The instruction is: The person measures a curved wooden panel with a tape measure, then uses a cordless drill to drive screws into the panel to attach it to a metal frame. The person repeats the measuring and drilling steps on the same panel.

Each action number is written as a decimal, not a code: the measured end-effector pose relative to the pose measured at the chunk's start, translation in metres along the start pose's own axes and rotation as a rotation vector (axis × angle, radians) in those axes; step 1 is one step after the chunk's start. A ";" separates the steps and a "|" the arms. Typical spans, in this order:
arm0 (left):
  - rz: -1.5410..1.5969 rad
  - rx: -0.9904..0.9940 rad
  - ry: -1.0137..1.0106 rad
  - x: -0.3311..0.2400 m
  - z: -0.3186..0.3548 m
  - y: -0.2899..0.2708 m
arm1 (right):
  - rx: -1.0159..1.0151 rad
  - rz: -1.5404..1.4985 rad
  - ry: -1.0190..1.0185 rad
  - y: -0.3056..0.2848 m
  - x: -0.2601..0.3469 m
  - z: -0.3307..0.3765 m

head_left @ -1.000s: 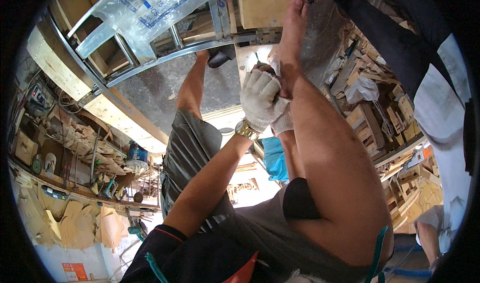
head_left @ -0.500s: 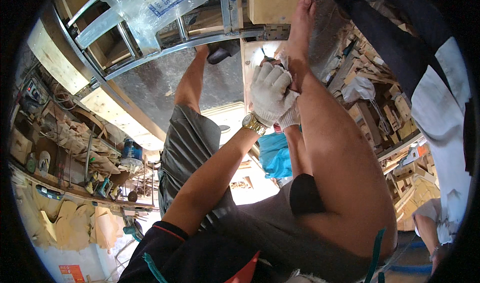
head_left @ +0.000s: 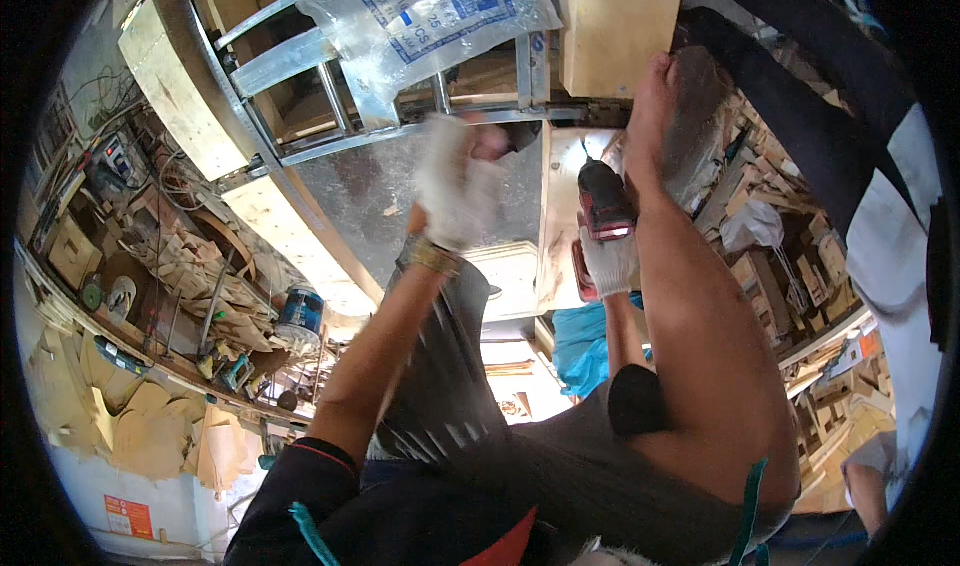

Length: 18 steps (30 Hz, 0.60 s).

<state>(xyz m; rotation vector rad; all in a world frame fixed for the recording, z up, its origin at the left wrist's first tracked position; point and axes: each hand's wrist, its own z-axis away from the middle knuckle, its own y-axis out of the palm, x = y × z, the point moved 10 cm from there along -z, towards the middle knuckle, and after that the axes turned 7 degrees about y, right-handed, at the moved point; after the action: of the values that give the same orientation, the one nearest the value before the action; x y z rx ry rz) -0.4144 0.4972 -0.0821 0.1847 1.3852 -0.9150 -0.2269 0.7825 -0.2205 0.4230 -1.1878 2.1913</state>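
My right hand [head_left: 608, 263], in a white glove, grips the handle of a red and black cordless drill [head_left: 603, 201]. The drill points up at a pale wooden panel [head_left: 560, 196]. My bare right foot [head_left: 650, 96] presses against a wooden board [head_left: 615, 26] just right of the drill. My left hand [head_left: 455, 186], also in a white glove with a gold wristband, hangs in the air left of the drill and is blurred by motion. I see nothing in it, and its fingers are too smeared to read. My left leg in grey shorts [head_left: 440, 366] lies behind the left forearm.
A metal frame [head_left: 300, 56] with a clear plastic bag [head_left: 430, 6] on it stands beyond my hands. A blue can [head_left: 300, 311] and wood offcuts [head_left: 190, 266] clutter the left. Stacked timber [head_left: 800, 266] fills the right, with a blue cloth [head_left: 585, 351] below the drill. Another person [head_left: 870, 466] is at lower right.
Both gloved hands were together by my right foot. The left hand has swung away to the left, uncovering the drill in my right hand.
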 end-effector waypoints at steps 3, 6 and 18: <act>-0.250 -0.312 0.076 0.016 -0.037 -0.083 | 0.001 0.004 -0.045 -0.008 0.003 0.001; -0.273 -0.205 0.113 0.023 -0.087 -0.102 | 0.055 0.037 -0.061 -0.010 0.005 0.007; -0.849 0.599 0.449 0.040 -0.193 0.008 | 0.114 -0.381 0.165 -0.014 0.027 0.067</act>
<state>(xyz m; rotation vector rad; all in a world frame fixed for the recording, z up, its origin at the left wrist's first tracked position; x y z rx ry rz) -0.5588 0.6022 -0.1651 0.2695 1.5788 -2.0965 -0.2391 0.7422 -0.1602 0.4636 -0.8198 1.9252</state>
